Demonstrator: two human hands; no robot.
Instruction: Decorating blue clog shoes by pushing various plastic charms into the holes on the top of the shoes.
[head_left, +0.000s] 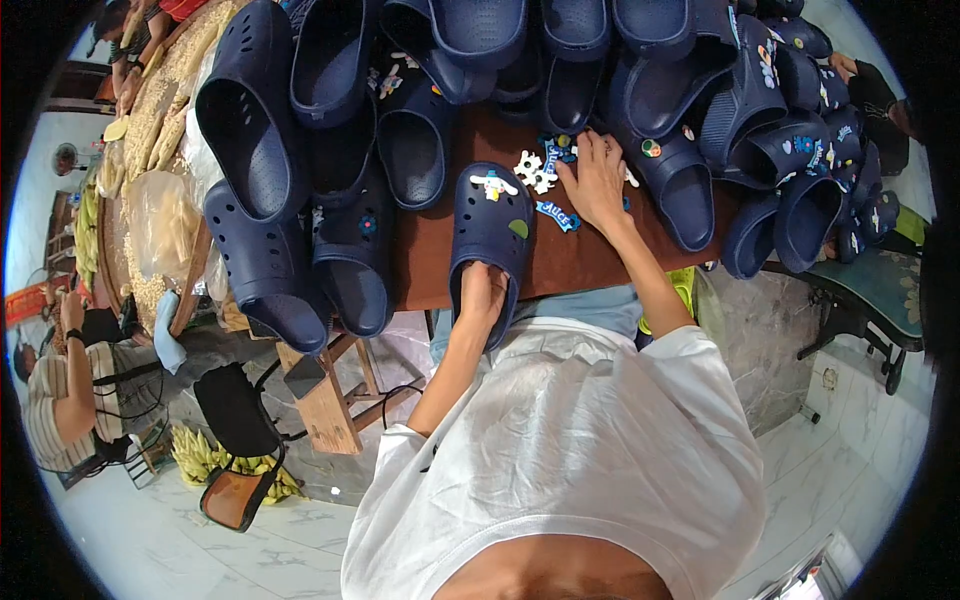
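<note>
My left hand (483,291) reaches into the heel opening of a navy clog (486,222) and grips it, its inner fingers hidden by the shoe. A white long-eared character charm (493,186) and a green half-round charm (518,229) sit on the clog's upper. My right hand (597,188) lies with fingers stretched and thumb apart over a small pile of shoe charms on the brown tabletop (425,262). Beside it are white character charms (535,172) and a blue lettered charm (557,216). Whatever lies under those fingertips is partly hidden.
Many navy clogs crowd the table's far side, including a large pair at left (262,265) and a decorated heap at right (800,150). A wooden stool (325,415) and a chair (240,415) stand at left. Other people (65,395) sit around a corn-covered table (150,125).
</note>
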